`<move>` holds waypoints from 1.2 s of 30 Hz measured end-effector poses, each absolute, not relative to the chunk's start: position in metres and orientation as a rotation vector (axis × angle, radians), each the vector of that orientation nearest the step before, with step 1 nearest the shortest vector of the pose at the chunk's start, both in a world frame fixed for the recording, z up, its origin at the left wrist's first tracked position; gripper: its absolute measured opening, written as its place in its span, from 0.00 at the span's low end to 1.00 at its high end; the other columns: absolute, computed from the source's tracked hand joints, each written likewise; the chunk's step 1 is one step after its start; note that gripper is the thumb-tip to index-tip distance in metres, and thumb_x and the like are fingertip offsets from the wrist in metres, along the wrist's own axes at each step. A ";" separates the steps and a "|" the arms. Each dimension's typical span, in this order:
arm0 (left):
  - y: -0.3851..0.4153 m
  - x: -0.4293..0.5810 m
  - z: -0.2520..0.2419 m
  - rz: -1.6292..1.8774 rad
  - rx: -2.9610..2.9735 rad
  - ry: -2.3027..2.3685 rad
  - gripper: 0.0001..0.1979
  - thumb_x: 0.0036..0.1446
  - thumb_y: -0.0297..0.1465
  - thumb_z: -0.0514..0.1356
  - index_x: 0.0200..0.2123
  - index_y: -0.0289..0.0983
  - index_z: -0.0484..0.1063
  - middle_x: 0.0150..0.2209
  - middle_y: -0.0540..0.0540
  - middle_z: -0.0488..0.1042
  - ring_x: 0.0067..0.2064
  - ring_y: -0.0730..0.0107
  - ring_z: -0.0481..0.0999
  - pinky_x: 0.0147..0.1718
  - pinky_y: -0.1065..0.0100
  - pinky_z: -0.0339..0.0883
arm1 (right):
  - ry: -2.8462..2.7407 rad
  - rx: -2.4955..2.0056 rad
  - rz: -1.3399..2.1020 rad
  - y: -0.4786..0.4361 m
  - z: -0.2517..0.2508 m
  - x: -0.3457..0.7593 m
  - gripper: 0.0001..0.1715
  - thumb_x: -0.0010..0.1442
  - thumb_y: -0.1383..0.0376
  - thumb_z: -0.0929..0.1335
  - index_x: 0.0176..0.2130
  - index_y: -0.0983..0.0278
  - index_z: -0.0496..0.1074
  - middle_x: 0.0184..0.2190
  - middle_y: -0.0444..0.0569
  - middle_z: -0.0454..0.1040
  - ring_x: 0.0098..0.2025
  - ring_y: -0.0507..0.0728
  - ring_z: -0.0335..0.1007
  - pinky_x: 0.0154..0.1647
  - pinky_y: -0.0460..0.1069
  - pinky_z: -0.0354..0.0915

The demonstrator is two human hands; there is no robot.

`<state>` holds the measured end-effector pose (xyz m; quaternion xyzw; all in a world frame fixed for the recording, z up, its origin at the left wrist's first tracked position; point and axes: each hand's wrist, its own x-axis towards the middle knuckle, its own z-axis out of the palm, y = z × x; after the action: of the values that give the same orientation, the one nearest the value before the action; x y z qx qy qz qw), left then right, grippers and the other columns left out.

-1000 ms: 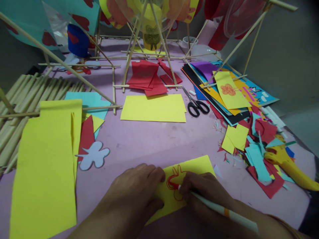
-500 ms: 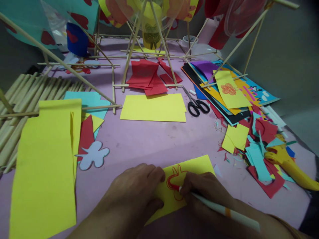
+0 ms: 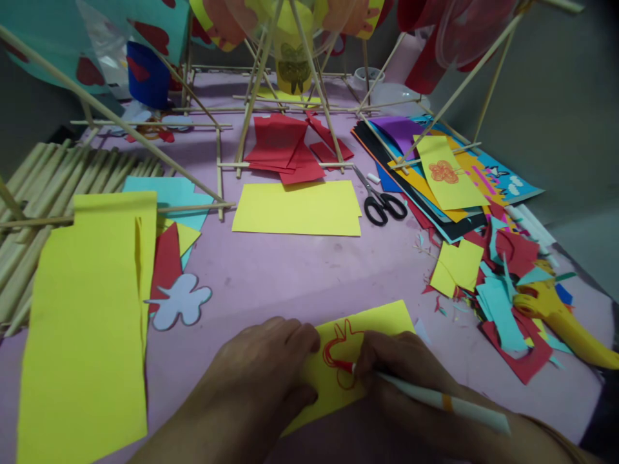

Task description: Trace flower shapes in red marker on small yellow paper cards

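My right hand [image 3: 401,367] is closed round a white-barrelled marker [image 3: 445,401] with an orange band. Its red tip touches a sheet of yellow paper [image 3: 382,319] at the front of the table. On that sheet is a red outline drawing [image 3: 333,345] with a rounded, doubled curve, two thin upright loops on top and a smaller loop below. My fingers cover its right part. My left hand [image 3: 271,361] presses down on the sheet's left end, thumb apart from the fingers, which lie on the paper.
Left lie large yellow sheets [image 3: 91,322], a pale flower cutout [image 3: 184,301] and bamboo sticks [image 3: 72,174]. Ahead are another yellow sheet [image 3: 297,209], red papers [image 3: 278,142] and scissors [image 3: 380,200]. Right are scraps [image 3: 500,309] and a yellow-handled tool [image 3: 565,322]. Stick frames [image 3: 256,90] stand behind.
The marker's tip has shifted slightly right along the drawing, and my right hand with it. My left hand stays in place on the paper.
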<state>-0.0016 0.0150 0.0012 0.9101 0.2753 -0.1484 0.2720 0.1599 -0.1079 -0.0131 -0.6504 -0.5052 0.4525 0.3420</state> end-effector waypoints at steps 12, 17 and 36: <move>0.015 -0.001 0.001 -0.380 2.436 0.734 0.17 0.44 0.25 0.62 0.40 0.41 0.69 0.38 0.49 0.74 0.39 0.58 0.73 0.37 0.61 0.63 | -0.854 -1.672 1.356 -0.105 -0.014 0.163 0.03 0.44 0.69 0.60 0.22 0.62 0.61 0.17 0.39 0.60 0.20 0.48 0.51 0.18 0.43 0.48; 0.017 -0.003 -0.003 -0.396 2.426 0.695 0.17 0.46 0.27 0.62 0.42 0.42 0.68 0.40 0.48 0.74 0.41 0.57 0.73 0.39 0.59 0.63 | -1.046 -1.667 1.317 -0.107 -0.014 0.160 0.06 0.46 0.72 0.60 0.23 0.62 0.62 0.18 0.39 0.62 0.19 0.48 0.53 0.18 0.43 0.49; 0.017 0.002 0.005 -0.492 2.410 0.734 0.16 0.46 0.27 0.61 0.41 0.41 0.68 0.39 0.50 0.73 0.40 0.62 0.71 0.37 0.63 0.62 | -1.087 -1.736 1.281 -0.108 -0.014 0.161 0.05 0.45 0.71 0.59 0.24 0.62 0.61 0.16 0.37 0.58 0.17 0.47 0.49 0.16 0.42 0.46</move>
<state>0.0020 0.0173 0.0053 0.9004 0.2741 -0.1837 0.2834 0.1611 -0.1075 -0.0140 -0.6717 -0.4206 0.4957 0.3552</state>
